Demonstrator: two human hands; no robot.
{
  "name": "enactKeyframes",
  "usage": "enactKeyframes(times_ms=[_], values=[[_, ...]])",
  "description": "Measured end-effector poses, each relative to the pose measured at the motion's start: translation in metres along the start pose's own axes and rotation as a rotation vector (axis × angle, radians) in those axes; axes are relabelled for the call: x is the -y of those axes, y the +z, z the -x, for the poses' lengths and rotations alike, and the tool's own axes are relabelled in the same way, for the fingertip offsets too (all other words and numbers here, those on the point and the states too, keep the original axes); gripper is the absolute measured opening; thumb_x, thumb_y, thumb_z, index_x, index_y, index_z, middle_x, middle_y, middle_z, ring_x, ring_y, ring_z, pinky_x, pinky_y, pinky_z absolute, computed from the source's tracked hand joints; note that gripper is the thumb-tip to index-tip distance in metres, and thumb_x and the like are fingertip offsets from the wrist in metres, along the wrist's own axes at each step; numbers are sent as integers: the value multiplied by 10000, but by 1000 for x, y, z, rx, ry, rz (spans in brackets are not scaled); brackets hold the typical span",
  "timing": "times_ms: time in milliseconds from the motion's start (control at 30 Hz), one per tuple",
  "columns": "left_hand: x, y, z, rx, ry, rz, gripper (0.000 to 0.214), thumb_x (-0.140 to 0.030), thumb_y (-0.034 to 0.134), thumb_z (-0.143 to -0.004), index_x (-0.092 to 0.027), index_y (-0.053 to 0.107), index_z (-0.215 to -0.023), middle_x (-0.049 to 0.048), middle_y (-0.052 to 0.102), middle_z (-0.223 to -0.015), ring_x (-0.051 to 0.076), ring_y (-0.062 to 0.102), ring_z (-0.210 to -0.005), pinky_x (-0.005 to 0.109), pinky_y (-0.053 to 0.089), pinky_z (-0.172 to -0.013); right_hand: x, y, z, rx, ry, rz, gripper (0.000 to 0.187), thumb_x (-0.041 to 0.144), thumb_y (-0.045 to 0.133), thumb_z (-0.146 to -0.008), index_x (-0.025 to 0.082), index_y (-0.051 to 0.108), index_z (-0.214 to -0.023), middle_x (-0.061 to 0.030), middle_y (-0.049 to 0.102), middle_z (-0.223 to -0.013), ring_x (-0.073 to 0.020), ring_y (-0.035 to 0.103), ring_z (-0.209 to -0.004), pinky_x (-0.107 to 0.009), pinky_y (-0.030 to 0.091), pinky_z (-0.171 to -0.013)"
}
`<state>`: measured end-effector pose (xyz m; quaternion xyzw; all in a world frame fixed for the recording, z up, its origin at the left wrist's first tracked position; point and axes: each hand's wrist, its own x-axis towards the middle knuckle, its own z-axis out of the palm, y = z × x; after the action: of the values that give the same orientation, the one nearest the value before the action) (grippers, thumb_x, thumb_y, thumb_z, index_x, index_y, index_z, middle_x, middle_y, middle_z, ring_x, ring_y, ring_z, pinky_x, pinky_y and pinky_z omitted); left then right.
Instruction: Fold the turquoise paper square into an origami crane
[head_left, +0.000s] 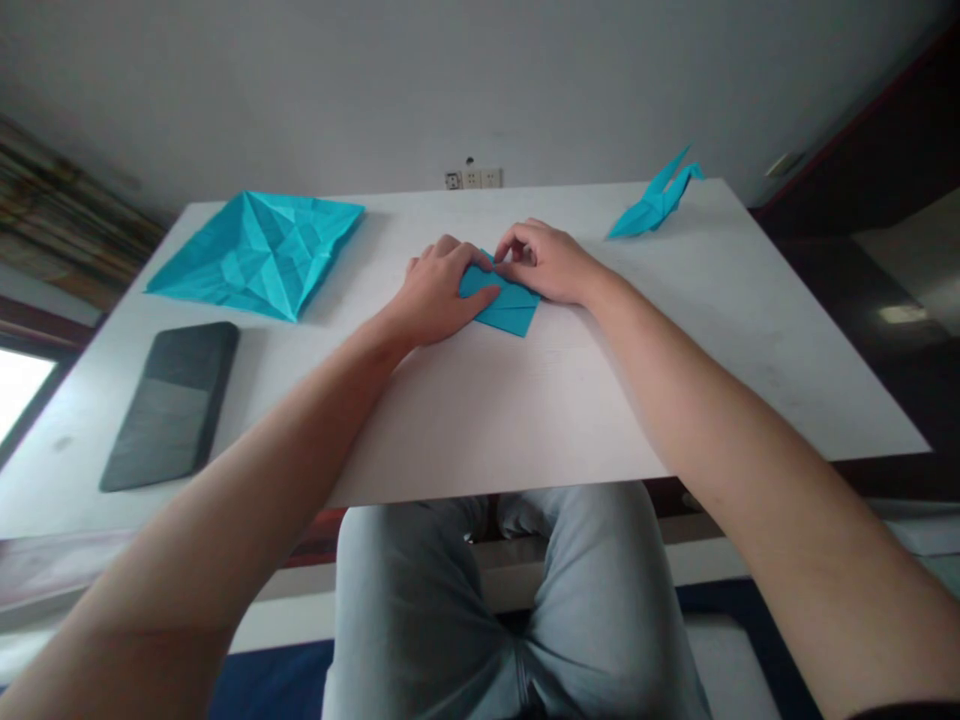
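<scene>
**Both hands on the small folded paper, mid-table**

Far left, near side: a dark flat case (171,405) lies on the white table (525,400), well apart from the hands. Behind it, at the far left, there is a big blue sheet (259,252), opened out w/ many crease lines and touched by nothing.

The left hand (435,295) lies palm down on the left part of the small folded paper (510,308). Its fingers are loosely spread and a bit bent, not closed around anything; the thumb presses on top of the paper.

The small folded paper is flat on the table, about mid-width and toward the far side, btw the two hands. Only its near right corner shows free.

The right hand (547,262) is at the paper's far right edge. Its fingers are curled and the thumb and index tips meet there, so they seem to pinch a flap. The contact itself is partly hidden.

Far right, near the table's far corner: a blue paper figure (656,205) w/ pointed tips, well apart from the hands.

Possible problems, in my judgement:
- If the L hand presses too lightly, the paper can slide on the smooth table and the fold line goes off.
- If the R fingers pull the flap too hard, or not along the old crease, the thin paper may tear or get a second, wrong crease.
</scene>
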<state>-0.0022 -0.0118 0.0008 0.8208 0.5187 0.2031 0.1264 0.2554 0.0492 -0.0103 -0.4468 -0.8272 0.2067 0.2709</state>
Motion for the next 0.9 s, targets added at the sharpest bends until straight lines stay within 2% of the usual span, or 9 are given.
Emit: enactKeyframes(times_ms=[233, 500, 700, 900], values=[[1, 0, 0, -1, 8, -7, 473, -442, 756, -1135, -295, 820, -1579, 173, 771, -1656, 463, 731, -1605, 684, 564, -1374, -1, 1, 0, 2, 9, 6, 134, 324, 910, -1078, 269, 883, -1196, -82, 846, -1278, -294, 745, -1111, -463, 565, -1068], [1, 1, 0, 3, 12, -10, 478, -439, 758, -1129, -312, 804, -1589, 167, 742, -1648, 470, 704, -1604, 703, 553, -1373, -2, 1, -2, 5, 21, 0, 176, 435, 962, -1113, 291, 878, -1167, -79, 865, -1245, -323, 780, -1140, -495, 598, -1103], [0, 1, 0, 17, 2, -22, 506, -463, 737, -1134, -283, 807, -1602, 192, 735, -1659, 475, 702, -1624, 695, 543, -1387, 0, 1, -2, 4, 26, -1, 129, 372, 961, -1102, 292, 881, -1165, -67, 873, -1237, -314, 774, -1142, -486, 599, -1109], [1, 2, 0, 9, 4, -11, 499, -474, 747, -1130, -306, 803, -1596, 170, 742, -1664, 463, 696, -1625, 687, 527, -1410, 1, 1, -2, 2, 24, -14, 110, 303, 943, -1093, 290, 870, -1174, -70, 866, -1267, -312, 772, -1133, -484, 585, -1097]])
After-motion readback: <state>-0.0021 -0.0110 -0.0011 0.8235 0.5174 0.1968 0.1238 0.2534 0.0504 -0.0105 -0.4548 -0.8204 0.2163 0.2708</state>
